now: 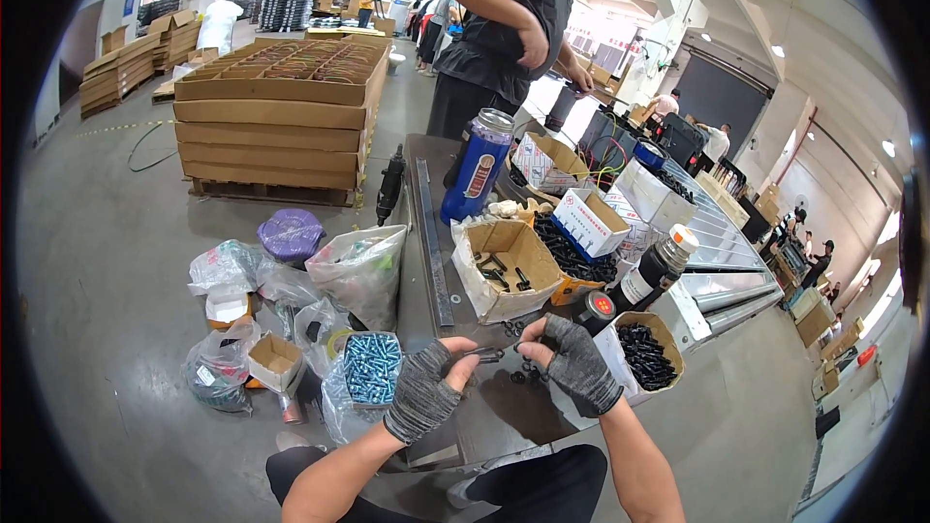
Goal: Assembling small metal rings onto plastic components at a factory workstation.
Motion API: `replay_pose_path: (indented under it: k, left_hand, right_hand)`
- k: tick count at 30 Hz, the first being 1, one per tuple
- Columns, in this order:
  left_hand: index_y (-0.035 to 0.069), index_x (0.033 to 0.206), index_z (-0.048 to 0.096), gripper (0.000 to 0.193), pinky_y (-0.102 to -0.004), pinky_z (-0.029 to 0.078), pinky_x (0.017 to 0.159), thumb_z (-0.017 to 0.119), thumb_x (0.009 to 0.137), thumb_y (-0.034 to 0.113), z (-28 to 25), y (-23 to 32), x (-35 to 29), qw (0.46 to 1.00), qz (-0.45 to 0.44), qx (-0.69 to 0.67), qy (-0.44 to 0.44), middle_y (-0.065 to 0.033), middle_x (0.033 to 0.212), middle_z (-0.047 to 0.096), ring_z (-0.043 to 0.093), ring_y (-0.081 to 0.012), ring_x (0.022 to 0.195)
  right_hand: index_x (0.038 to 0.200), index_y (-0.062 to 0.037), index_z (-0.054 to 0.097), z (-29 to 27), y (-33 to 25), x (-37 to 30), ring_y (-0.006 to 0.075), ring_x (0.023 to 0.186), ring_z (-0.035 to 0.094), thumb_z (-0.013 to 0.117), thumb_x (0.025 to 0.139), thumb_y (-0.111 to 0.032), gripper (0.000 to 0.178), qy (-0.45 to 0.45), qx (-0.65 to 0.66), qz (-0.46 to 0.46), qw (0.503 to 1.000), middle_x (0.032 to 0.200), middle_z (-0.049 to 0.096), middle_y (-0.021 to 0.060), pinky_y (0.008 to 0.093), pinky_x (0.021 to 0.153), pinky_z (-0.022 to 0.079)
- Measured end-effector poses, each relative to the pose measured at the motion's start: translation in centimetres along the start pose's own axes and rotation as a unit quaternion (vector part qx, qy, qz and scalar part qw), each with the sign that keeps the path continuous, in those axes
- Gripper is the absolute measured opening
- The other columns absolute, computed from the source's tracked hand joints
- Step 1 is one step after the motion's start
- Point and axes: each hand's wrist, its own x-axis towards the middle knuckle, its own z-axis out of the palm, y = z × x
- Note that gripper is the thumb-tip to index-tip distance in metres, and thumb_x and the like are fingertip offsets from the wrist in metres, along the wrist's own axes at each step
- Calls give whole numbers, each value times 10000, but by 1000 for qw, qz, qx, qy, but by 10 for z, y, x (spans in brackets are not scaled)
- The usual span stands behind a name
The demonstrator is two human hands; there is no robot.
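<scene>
My left hand (426, 390), in a grey fingerless glove, pinches a dark bolt (484, 355) between thumb and fingers. It may hold more than one. My right hand (581, 365), gloved alike, has thumb and forefinger close together near the bolt's end; anything between them is too small to name. Small black rings (528, 374) lie on the bench below the hands. Just beyond stands an open carton (516, 302) with a few dark bolts inside. Beside my left wrist is a box of blue-silver bolts (372, 368); by my right hand, a box of black screws (646, 356).
A blue jar (478, 169) and a dark bottle (654, 271) stand on the bench. Plastic bags (360, 271) and a purple bundle (291, 234) sit at the left. Stacked cartons (271, 140) rest on a pallet. Another person (504, 29) stands across the bench.
</scene>
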Motion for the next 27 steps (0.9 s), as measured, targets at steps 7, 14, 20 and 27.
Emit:
replay_pose_path:
  k: [7, 14, 20, 27]
  left_hand:
    - [10, 1103, 666, 209, -248, 516, 716, 687, 941, 140, -1, 3, -2, 998, -32, -51, 4, -30, 867, 697, 642, -92, 781]
    - [9, 1108, 667, 215, -275, 536, 726, 698, 931, 129, 2, -10, 0, 993, -30, -87, 77, -79, 897, 723, 678, -134, 796]
    - [2, 1109, 655, 215, -266, 540, 741, 691, 943, 134, -2, 0, 0, 989, -78, -115, 55, -82, 934, 731, 685, -129, 823]
    - [-14, 1127, 633, 211, -271, 552, 784, 666, 961, 110, -1, 2, 1, 980, -74, -180, 51, -109, 963, 734, 707, -154, 900]
  right_hand:
    - [1013, -26, 678, 22, -19, 1, 91, 774, 596, 681, 939, -186, 176, -79, 38, 23, 996, 823, 663, 29, 281, 703, 496]
    - [1013, -27, 676, 22, -22, 3, 87, 775, 599, 670, 950, -185, 170, -92, 139, 93, 982, 841, 687, 10, 259, 702, 498]
    - [1025, -24, 672, 25, -30, 6, 85, 785, 604, 672, 949, -178, 171, -79, 154, 94, 980, 860, 704, 15, 255, 701, 500]
    - [1050, -33, 680, 31, -41, 15, 58, 780, 599, 676, 941, -132, 147, -36, 230, 89, 969, 859, 683, 22, 230, 678, 488]
